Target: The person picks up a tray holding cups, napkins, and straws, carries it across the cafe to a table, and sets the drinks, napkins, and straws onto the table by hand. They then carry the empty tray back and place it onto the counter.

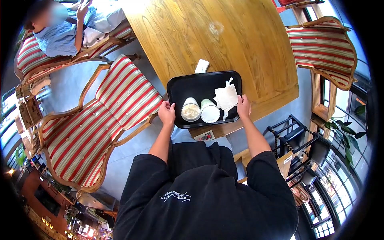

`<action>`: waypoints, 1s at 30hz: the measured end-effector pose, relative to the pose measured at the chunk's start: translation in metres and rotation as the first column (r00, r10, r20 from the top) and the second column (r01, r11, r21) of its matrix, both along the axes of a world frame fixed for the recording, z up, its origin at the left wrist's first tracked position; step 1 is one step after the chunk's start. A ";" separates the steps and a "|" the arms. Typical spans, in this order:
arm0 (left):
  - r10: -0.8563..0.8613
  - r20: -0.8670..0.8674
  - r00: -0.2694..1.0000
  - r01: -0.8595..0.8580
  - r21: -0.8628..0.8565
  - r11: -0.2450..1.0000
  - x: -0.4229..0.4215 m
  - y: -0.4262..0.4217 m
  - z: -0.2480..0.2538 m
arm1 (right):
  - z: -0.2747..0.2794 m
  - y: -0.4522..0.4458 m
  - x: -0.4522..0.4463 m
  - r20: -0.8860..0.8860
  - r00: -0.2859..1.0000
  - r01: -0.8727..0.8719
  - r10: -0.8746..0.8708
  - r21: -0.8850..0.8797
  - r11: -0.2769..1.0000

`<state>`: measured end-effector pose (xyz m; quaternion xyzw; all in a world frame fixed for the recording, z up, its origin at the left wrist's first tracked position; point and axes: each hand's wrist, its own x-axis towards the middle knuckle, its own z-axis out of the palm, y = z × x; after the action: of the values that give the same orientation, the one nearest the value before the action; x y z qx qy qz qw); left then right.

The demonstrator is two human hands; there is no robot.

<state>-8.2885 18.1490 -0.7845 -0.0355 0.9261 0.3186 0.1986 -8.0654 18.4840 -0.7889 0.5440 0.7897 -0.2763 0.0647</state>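
A black serving tray (188, 85) is held level at the near edge of the wooden table, overlapping it. My left hand (167, 113) grips the tray's left rim, and my right hand (244, 107) grips the right rim with the thumb on top. Two drinks stand side by side on the tray: a glass with a pale, lumpy top (191, 110) and a glass with a white top (210, 111). Beside them lie several beige napkins (227, 97) with wrapped straws (229, 82) partly under them. Both hands' lower fingers are hidden beneath the tray.
The wooden table (224, 44) extends ahead, with a small white box (202, 66) just beyond the tray. Striped armchairs stand at left (92, 132) and right (324, 50). A person in blue (60, 38) sits at upper left. Dark stools (296, 140) are at right.
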 end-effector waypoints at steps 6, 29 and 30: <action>-0.027 0.009 1.000 0.027 -0.017 0.999 -0.002 -0.003 -0.004 | 0.001 0.000 -0.001 -0.049 0.999 0.000 -0.001 -0.009 1.000; -0.635 -0.256 0.728 0.681 0.376 0.629 -0.004 0.029 0.057 | 0.093 -0.079 -0.054 -0.592 0.641 -0.673 0.490 -0.125 0.729; -0.641 -0.222 0.734 0.669 0.393 0.631 -0.006 0.030 0.060 | 0.096 -0.080 -0.059 -0.615 0.622 -0.660 0.485 -0.078 0.747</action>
<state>-8.2943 18.1786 -0.7250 0.3597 0.7815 0.4294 0.2749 -8.1247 18.4036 -0.6926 0.1381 0.8540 -0.5017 -0.0023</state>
